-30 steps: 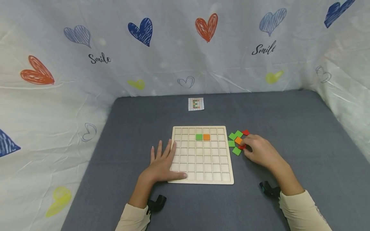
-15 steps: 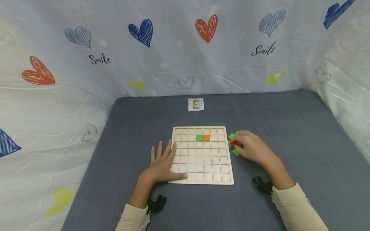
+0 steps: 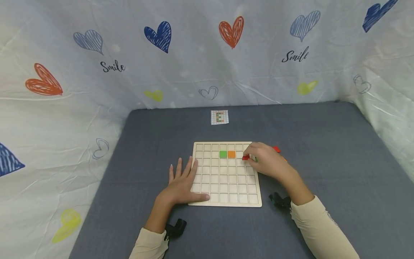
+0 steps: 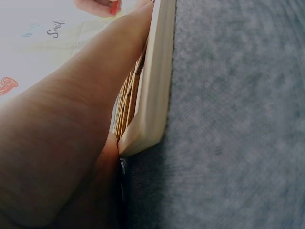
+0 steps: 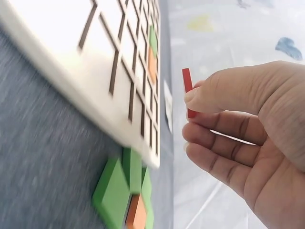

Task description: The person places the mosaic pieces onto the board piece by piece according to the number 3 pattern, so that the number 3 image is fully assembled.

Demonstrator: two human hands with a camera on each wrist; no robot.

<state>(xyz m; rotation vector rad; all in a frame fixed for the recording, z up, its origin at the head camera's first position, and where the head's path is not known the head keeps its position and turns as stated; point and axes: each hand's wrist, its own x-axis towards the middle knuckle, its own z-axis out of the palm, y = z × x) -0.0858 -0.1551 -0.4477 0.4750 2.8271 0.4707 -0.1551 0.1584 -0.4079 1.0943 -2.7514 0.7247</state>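
A square wooden grid board (image 3: 223, 178) lies on the grey table. One green tile (image 3: 223, 154) and one orange tile (image 3: 231, 154) sit side by side in its second row from the far edge. My left hand (image 3: 178, 189) rests on the board's left side, fingers spread and thumb on the near left corner. Between thumb and fingers, my right hand (image 3: 266, 160) pinches a red tile (image 5: 187, 90) above the right part of the board. Loose green tiles (image 5: 113, 193) and an orange one (image 5: 137, 212) lie beside the board, mostly hidden by the right hand in the head view.
A small printed pattern card (image 3: 219, 117) lies near the table's far edge. Another red tile (image 3: 276, 149) shows just beyond the right hand. A pale curtain (image 3: 194, 64) with printed hearts hangs behind the table.
My right hand has picked the red tile out of the loose pile and carried it left, over the board. My left hand stays in place.
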